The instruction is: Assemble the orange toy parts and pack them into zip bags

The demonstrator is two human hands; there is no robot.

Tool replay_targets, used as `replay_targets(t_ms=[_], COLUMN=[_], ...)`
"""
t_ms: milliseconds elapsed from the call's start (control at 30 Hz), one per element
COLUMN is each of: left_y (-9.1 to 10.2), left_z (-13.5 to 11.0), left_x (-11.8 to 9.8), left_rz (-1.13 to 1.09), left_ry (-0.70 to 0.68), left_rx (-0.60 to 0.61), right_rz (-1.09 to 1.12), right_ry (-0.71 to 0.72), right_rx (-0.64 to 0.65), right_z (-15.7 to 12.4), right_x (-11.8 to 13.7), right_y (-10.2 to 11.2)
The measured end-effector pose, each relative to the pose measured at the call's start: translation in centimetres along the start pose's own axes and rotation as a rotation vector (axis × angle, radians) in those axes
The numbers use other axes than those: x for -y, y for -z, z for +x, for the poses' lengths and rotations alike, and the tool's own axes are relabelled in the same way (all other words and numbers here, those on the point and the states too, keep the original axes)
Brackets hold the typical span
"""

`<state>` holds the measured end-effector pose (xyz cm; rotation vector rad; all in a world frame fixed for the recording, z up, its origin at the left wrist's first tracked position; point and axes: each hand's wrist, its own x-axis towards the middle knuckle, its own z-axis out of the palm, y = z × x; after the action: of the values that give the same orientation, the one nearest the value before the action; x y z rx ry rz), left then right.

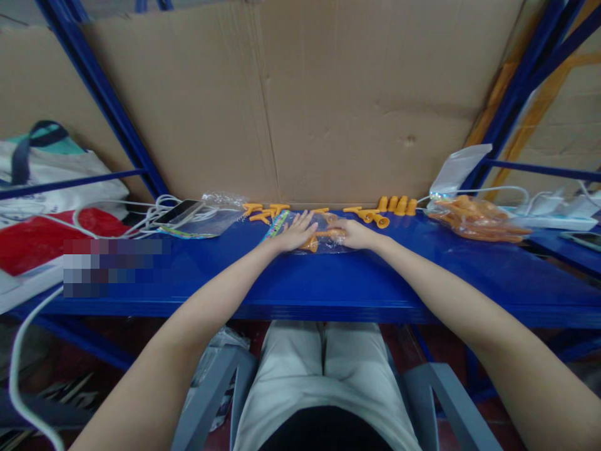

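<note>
My left hand (pixel 297 232) lies flat with fingers spread on a clear plastic bag (pixel 323 240) on the blue shelf (pixel 300 282). The bag has a colourful printed header at its left end and holds orange plastic pieces. My right hand (pixel 353 233) rests on the bag's right side, fingers curled round an orange piece (pixel 328 233) through or inside the plastic. Several loose orange pieces (pixel 265 212) lie behind the bag, and a row (pixel 397 205) stands to the right.
A phone (pixel 181 212) on another clear bag with white cables lies at the left, beside a red bag (pixel 37 241). A full bag of orange pieces (pixel 474 219) and a white power strip (pixel 554 219) sit at the right. Cardboard backs the shelf.
</note>
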<state>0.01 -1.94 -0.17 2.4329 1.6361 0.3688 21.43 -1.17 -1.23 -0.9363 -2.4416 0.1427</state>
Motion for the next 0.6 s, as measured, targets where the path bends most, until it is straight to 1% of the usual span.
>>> replay_targets(t_ms=[133,167,233,267,333,400,500,533,600], left_y=[0.3,0.3,0.4,0.3,0.0,-0.4,-0.7,-0.8,-0.8], left_z=[0.8,1.0,1.3,1.5,1.8,2.1,2.3,2.3,2.3], left_x=[1.3,1.8,2.8,3.3,4.2,4.6,4.4,4.3,4.0], left_rz=[-0.046,-0.056,-0.079,-0.097,-0.149,-0.193,-0.228,-0.239,-0.264], left_ry=[0.088,0.134,0.264,0.309,0.325,0.299,0.268,0.256,0.228], left_rx=[-0.197,-0.246,-0.294,-0.302,-0.281,-0.235,-0.186,-0.175,-0.146], right_rz=[0.01,0.017,0.031,0.039,0.056,0.075,0.102,0.115,0.136], right_ry=[0.007,0.007,0.019,0.029,0.047,0.056,0.052,0.048,0.047], right_rx=[-0.007,-0.029,-0.098,-0.129,-0.145,-0.087,0.025,0.044,0.042], right_z=[0.1,0.2,0.3,0.4,0.4,0.3,0.1,0.0,0.0], right_x=[-0.5,-0.7,-1.0,-1.1,-1.3,-1.3,-1.1,-1.1,-1.0], right_y=[-0.6,-0.8,-1.2,-1.3,-1.4,-1.3,-0.8,-0.7,-0.6])
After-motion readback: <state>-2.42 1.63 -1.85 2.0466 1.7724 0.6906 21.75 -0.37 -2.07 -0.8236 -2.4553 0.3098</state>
